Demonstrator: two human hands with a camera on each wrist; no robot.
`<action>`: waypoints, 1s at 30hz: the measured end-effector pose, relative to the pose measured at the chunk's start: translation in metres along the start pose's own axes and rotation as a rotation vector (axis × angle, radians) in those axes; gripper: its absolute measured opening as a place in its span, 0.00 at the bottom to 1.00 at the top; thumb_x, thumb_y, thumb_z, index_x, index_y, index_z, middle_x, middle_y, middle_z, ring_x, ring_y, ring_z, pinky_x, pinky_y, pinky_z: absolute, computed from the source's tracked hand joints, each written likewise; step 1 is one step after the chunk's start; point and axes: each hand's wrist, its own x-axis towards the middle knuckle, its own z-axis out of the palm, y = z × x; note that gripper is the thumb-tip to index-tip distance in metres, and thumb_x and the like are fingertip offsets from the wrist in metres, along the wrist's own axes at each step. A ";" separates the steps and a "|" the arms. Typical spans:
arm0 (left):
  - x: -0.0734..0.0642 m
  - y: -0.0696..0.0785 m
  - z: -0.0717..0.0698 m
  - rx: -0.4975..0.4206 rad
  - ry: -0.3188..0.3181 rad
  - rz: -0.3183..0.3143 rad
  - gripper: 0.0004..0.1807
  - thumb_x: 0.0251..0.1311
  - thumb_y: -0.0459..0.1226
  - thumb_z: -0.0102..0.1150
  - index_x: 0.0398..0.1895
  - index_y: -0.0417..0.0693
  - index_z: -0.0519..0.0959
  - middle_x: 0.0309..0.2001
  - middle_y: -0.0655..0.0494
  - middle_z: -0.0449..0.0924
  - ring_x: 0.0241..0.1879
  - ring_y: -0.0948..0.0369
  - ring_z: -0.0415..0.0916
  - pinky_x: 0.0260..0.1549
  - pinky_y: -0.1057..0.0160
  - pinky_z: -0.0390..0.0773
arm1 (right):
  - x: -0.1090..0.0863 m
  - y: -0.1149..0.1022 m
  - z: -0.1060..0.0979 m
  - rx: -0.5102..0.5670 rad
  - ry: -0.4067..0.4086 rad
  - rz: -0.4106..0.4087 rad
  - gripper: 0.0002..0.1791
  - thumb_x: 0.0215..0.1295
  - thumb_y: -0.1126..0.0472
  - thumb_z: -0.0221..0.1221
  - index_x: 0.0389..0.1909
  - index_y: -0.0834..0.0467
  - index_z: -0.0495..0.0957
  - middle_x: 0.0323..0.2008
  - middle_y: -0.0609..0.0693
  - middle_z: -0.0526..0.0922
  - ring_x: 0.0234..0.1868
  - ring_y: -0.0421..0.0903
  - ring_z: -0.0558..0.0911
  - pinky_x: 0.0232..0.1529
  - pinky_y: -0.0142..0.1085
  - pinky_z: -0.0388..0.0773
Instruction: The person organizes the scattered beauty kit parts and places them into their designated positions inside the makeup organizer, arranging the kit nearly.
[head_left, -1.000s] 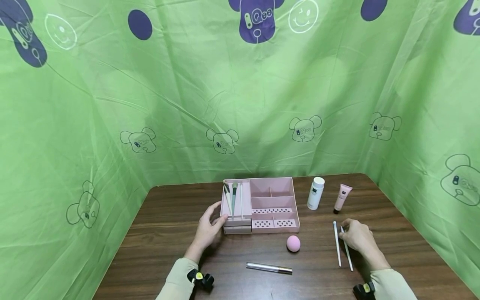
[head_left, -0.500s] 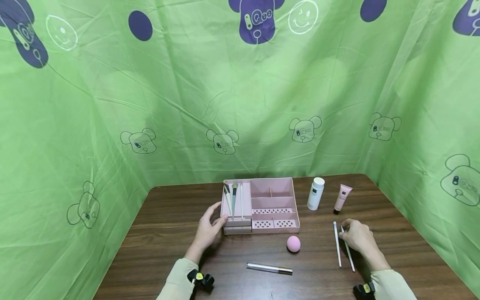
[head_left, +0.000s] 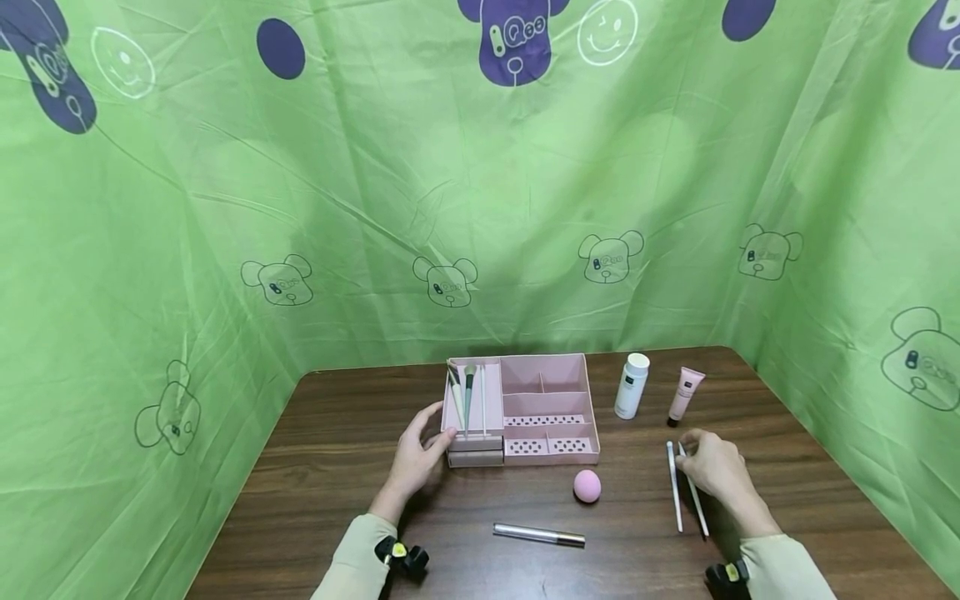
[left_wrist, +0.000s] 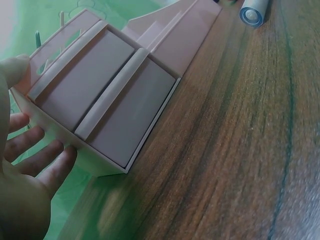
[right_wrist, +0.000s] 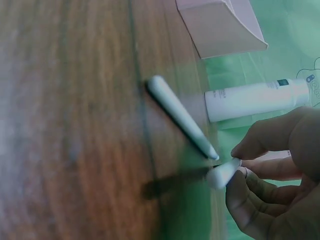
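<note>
In the head view, my left hand [head_left: 415,458] rests against the left side of a pink makeup organizer [head_left: 551,358]. The left wrist view shows the thumb on its upper front edge and the other fingers spread along the side wall. My right hand [head_left: 712,467] pinches a slim white makeup brush [head_left: 696,504] near its far end. Seen from the right wrist, the rounded end of this brush [right_wrist: 220,175] points out from thumb and fingertips, a dark shadow on the table beside it. Just left of it lies a second white brush [head_left: 675,492].
Several brushes [head_left: 468,400] lie on the organizer's left top. A pink sponge ball [head_left: 587,487] and a silver tube [head_left: 536,535] are in front of it. To its right stand a white bottle [head_left: 632,387] and a pink squeeze tube [head_left: 684,397]. Green cloth [head_left: 480,208] surrounds the table.
My right hand has shifted slightly away from me and to the left with the pinched brush, whose near end now stands off its shadow. The left hand stays still.
</note>
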 end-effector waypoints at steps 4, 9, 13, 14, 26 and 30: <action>0.000 0.001 0.000 0.001 -0.002 -0.012 0.31 0.63 0.31 0.62 0.67 0.29 0.64 0.64 0.32 0.68 0.61 0.39 0.68 0.60 0.42 0.71 | 0.000 -0.005 -0.002 0.013 -0.002 -0.007 0.18 0.52 0.58 0.64 0.44 0.63 0.81 0.28 0.51 0.84 0.36 0.62 0.81 0.30 0.51 0.71; 0.001 0.001 0.000 0.003 0.000 -0.020 0.31 0.63 0.31 0.61 0.67 0.30 0.64 0.64 0.32 0.68 0.62 0.40 0.68 0.61 0.43 0.71 | 0.003 -0.014 -0.004 0.029 0.020 -0.029 0.16 0.51 0.59 0.64 0.41 0.60 0.82 0.27 0.49 0.84 0.32 0.58 0.81 0.26 0.49 0.71; 0.000 0.000 0.001 0.005 0.004 -0.014 0.31 0.63 0.31 0.61 0.67 0.30 0.64 0.64 0.32 0.68 0.62 0.39 0.68 0.60 0.43 0.72 | 0.005 -0.025 -0.004 0.050 0.050 -0.038 0.17 0.48 0.60 0.64 0.42 0.60 0.83 0.26 0.49 0.83 0.30 0.57 0.80 0.24 0.48 0.71; 0.000 0.000 0.001 0.006 0.005 -0.013 0.31 0.63 0.31 0.61 0.67 0.30 0.64 0.64 0.31 0.68 0.62 0.39 0.68 0.60 0.43 0.72 | 0.006 -0.027 -0.004 0.056 0.058 -0.043 0.18 0.48 0.60 0.64 0.42 0.60 0.83 0.26 0.48 0.82 0.30 0.56 0.79 0.24 0.47 0.71; 0.000 -0.001 0.000 0.009 -0.002 -0.017 0.31 0.63 0.32 0.61 0.67 0.31 0.64 0.64 0.32 0.67 0.62 0.38 0.67 0.60 0.46 0.73 | 0.015 -0.056 -0.001 0.090 0.109 -0.094 0.17 0.48 0.62 0.62 0.42 0.59 0.83 0.25 0.47 0.82 0.26 0.50 0.76 0.23 0.42 0.70; 0.000 -0.002 0.000 0.011 -0.001 -0.010 0.31 0.63 0.32 0.61 0.67 0.31 0.64 0.64 0.32 0.68 0.61 0.38 0.67 0.60 0.47 0.74 | 0.018 -0.064 -0.002 0.100 0.125 -0.106 0.17 0.48 0.62 0.62 0.42 0.59 0.83 0.25 0.47 0.82 0.26 0.51 0.76 0.23 0.42 0.70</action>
